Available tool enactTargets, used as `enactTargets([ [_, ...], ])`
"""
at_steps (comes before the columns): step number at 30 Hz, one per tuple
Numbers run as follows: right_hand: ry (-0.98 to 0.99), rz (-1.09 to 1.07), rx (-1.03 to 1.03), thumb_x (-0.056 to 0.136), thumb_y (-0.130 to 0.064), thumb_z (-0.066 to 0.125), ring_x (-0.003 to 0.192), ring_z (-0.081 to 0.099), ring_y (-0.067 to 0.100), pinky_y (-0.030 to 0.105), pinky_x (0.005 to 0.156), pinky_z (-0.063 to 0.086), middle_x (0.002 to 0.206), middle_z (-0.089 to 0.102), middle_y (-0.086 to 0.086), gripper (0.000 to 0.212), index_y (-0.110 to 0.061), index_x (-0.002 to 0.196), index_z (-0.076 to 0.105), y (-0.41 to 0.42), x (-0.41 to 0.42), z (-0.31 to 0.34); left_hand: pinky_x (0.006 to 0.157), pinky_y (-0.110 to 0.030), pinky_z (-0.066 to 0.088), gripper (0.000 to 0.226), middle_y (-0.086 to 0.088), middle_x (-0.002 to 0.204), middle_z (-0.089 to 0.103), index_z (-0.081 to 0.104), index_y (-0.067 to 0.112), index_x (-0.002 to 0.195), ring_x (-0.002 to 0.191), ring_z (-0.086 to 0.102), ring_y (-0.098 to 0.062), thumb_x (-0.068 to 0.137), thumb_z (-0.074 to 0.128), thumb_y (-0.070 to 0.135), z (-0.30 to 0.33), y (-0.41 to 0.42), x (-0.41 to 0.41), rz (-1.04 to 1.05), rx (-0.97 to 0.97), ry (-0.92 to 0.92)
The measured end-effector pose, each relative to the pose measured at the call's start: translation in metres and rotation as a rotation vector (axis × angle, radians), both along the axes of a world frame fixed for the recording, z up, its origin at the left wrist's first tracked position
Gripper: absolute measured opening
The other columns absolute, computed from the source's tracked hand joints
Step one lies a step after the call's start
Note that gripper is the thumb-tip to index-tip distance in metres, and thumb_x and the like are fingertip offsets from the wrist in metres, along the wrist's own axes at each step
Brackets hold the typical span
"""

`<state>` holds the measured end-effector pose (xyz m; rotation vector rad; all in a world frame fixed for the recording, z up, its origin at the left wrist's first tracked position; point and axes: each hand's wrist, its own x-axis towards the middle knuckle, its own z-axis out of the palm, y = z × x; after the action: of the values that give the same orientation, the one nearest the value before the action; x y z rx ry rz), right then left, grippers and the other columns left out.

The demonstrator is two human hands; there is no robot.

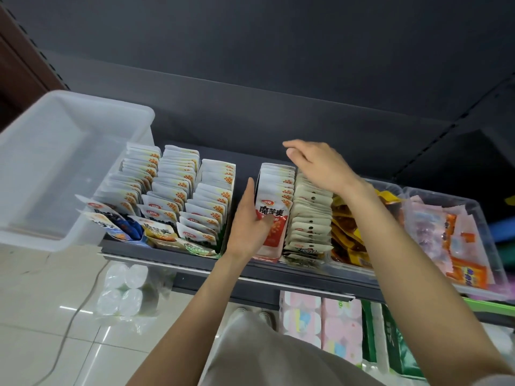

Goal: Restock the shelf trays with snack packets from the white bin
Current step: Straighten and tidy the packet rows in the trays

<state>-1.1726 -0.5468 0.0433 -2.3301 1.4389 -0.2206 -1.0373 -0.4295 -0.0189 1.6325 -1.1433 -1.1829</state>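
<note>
The white bin (41, 168) sits at the left end of the shelf and looks empty. Several rows of upright white snack packets (178, 196) fill the trays beside it. My left hand (250, 221) grips the front of a row of red-and-white packets (274, 221), thumb across the front packet and fingers along the row's left side. My right hand (317, 162) hovers over the back of that row with fingers relaxed and holds nothing. A row of beige packets (309, 227) stands just right of it.
Brown and yellow packets (348, 229) and a clear tray of pink and orange packets (446, 235) lie to the right. The dark shelf edge (195, 263) runs in front. Below are tissue rolls (122, 291), pink packs (320, 321) and a tiled floor with a cable.
</note>
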Motion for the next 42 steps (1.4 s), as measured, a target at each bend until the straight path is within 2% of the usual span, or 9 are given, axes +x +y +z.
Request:
enactTargets([
  [3, -0.134, -0.015, -0.141, 0.099, -0.03, 0.043, 0.098, 0.061, 0.008, 0.031, 0.085, 0.048, 0.115, 0.066, -0.007, 0.031, -0.025, 0.125, 0.058, 0.013, -0.013, 0.015, 0.115, -0.037, 0.025, 0.073, 0.007, 0.153, 0.025, 0.024, 0.026, 0.147, 0.141, 0.021, -0.006, 0.084, 0.054, 0.005, 0.029, 0.015, 0.001, -0.085, -0.114, -0.082],
  [5, -0.196, 0.012, -0.156, 0.097, -0.027, 0.048, 0.076, 0.057, -0.004, 0.023, 0.072, 0.046, 0.101, 0.069, -0.01, 0.026, -0.025, 0.12, 0.062, 0.022, -0.017, 0.022, 0.11, -0.021, 0.027, 0.064, 0.012, 0.145, 0.037, 0.037, 0.027, 0.141, 0.133, 0.029, 0.006, 0.086, 0.053, -0.002, 0.052, 0.028, 0.008, -0.12, -0.224, -0.146],
  [8, -0.27, 0.098, -0.108, 0.095, -0.023, 0.053, 0.072, 0.062, -0.001, 0.027, 0.071, 0.052, 0.087, 0.07, -0.012, 0.022, -0.023, 0.114, 0.065, 0.031, -0.011, 0.028, 0.09, 0.0, 0.033, 0.043, 0.021, 0.119, 0.057, 0.052, 0.027, 0.127, 0.112, 0.047, 0.016, 0.091, 0.053, 0.005, 0.086, 0.042, 0.032, -0.108, -0.321, -0.273],
  [12, -0.297, 0.198, -0.066, 0.092, -0.02, 0.058, 0.081, 0.062, 0.0, 0.026, 0.076, 0.053, 0.094, 0.069, -0.01, 0.022, -0.023, 0.111, 0.067, 0.034, 0.011, 0.025, 0.082, -0.017, 0.048, 0.028, 0.014, 0.105, 0.067, 0.062, 0.024, 0.117, 0.095, 0.063, -0.005, 0.09, 0.054, 0.027, 0.096, 0.035, 0.083, -0.031, -0.475, -0.667],
  [17, -0.171, 0.24, -0.089, 0.091, -0.022, 0.058, 0.099, 0.059, 0.008, 0.029, 0.085, 0.049, 0.113, 0.064, -0.006, 0.029, -0.022, 0.12, 0.061, 0.029, 0.052, 0.008, 0.083, -0.03, 0.044, 0.029, -0.005, 0.106, 0.07, 0.067, 0.016, 0.112, 0.095, 0.064, -0.025, 0.086, 0.058, 0.026, 0.081, -0.007, 0.148, -0.278, -0.473, -1.034],
  [20, -0.029, 0.259, -0.139, 0.094, -0.022, 0.054, 0.111, 0.051, 0.016, 0.031, 0.089, 0.042, 0.123, 0.058, -0.003, 0.03, -0.024, 0.123, 0.06, 0.022, 0.075, -0.004, 0.092, -0.039, 0.043, 0.025, -0.004, 0.11, 0.069, 0.067, 0.021, 0.112, 0.103, 0.059, -0.025, 0.088, 0.062, 0.026, 0.07, -0.035, 0.164, -0.461, -0.411, -1.097],
  [25, 0.12, 0.203, -0.204, 0.094, -0.019, 0.051, 0.12, 0.04, 0.022, 0.034, 0.099, 0.039, 0.135, 0.048, 0.001, 0.029, -0.024, 0.12, 0.064, 0.012, 0.105, -0.021, 0.095, -0.034, 0.034, 0.035, 0.005, 0.121, 0.064, 0.06, 0.028, 0.123, 0.113, 0.05, -0.018, 0.095, 0.045, 0.043, 0.051, -0.066, 0.165, -0.817, -0.341, -1.241],
  [33, 0.207, 0.036, -0.272, 0.091, -0.014, 0.056, 0.12, 0.042, 0.028, 0.039, 0.097, 0.04, 0.137, 0.048, 0.005, 0.025, -0.016, 0.111, 0.07, 0.027, 0.124, -0.035, 0.101, -0.028, 0.024, 0.041, 0.002, 0.125, 0.06, 0.053, 0.023, 0.13, 0.118, 0.046, -0.013, 0.099, 0.033, 0.041, 0.033, -0.056, 0.172, -0.997, -0.382, -1.127],
  [42, 0.174, -0.119, -0.266, 0.088, -0.013, 0.057, 0.121, 0.042, 0.029, 0.04, 0.102, 0.038, 0.135, 0.05, 0.007, 0.026, -0.011, 0.111, 0.07, 0.04, 0.13, -0.052, 0.096, -0.025, 0.04, 0.038, 0.0, 0.124, 0.063, 0.058, 0.024, 0.128, 0.112, 0.058, -0.015, 0.097, 0.039, 0.014, 0.041, -0.061, 0.178, -1.054, -0.333, -0.861],
])
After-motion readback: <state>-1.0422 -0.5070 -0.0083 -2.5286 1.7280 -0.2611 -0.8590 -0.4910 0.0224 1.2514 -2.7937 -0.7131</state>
